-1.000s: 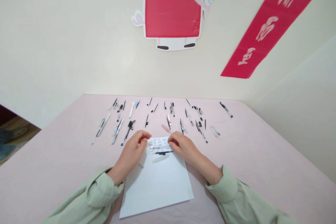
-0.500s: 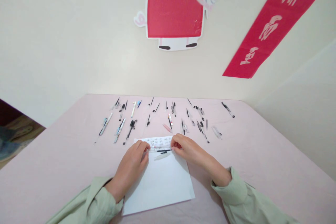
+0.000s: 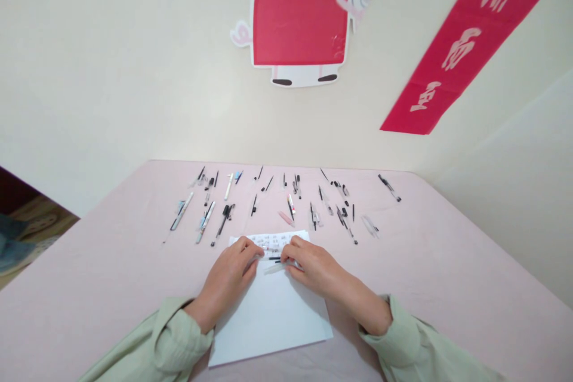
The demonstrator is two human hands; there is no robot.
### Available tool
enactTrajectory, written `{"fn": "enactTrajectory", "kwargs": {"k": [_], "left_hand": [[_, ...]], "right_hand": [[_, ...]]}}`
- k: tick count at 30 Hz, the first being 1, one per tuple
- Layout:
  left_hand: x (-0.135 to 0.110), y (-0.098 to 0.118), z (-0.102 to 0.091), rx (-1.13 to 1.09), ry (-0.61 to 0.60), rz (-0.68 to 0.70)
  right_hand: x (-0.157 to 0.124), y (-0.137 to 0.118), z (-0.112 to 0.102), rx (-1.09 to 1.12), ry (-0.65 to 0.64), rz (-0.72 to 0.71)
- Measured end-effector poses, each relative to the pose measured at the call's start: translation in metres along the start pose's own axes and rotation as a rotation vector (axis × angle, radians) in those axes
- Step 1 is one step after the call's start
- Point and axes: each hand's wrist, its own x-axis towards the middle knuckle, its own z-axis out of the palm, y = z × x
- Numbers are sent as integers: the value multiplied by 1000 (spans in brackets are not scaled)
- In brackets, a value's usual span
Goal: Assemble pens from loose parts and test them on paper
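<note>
A white sheet of paper point(image 3: 273, 316) lies in front of me, with rows of small writing along its far edge. Loose pen parts rest on its upper part: a clear pen tube point(image 3: 271, 249), a short dark stretch of a black pen refill point(image 3: 274, 258) and a frosted white barrel point(image 3: 273, 269). At the left end of these parts my left hand point(image 3: 233, 265) is closed, its fingertips hiding what they pinch. My right hand point(image 3: 311, 262) is closed over the right end of the refill and covers part of the frosted barrel.
Taken-apart pens lie in rows beyond the paper, among them a black pen point(image 3: 221, 222), a white pen point(image 3: 205, 224), a pink barrel point(image 3: 285, 218) and a pen at far right point(image 3: 389, 187). The pink table point(image 3: 447, 286) meets a wall with a cartoon cutout point(image 3: 299, 18).
My right hand has moved left and slightly nearer to me, over the black refill's right end. My left hand has shifted a little to the right. The gap between them is narrower.
</note>
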Motion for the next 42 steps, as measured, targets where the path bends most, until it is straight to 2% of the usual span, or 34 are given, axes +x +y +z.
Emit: {"fn": "enactTrajectory", "kwargs": {"k": [8, 17, 25, 28, 33, 36, 42], "left_hand": [[0, 1, -3, -58, 25, -41], [-1, 6, -5, -187, 117, -70], [-2, 12, -6, -297, 106, -17], [-1, 13, -7, -298, 110, -9], [-1, 12, -6, -300, 113, 19], [-2, 11, -5, -315, 110, 14], [-2, 10, -4, -347, 144, 24]], "right_hand": [[1, 2, -2, 50, 83, 23], [3, -3, 2, -48, 9, 51], [7, -9, 12, -134, 26, 49], [6, -9, 11, -64, 96, 31], [6, -10, 13, 225, 168, 81], [9, -10, 17, 360, 214, 60], [11, -7, 24, 415, 292, -16]]}}
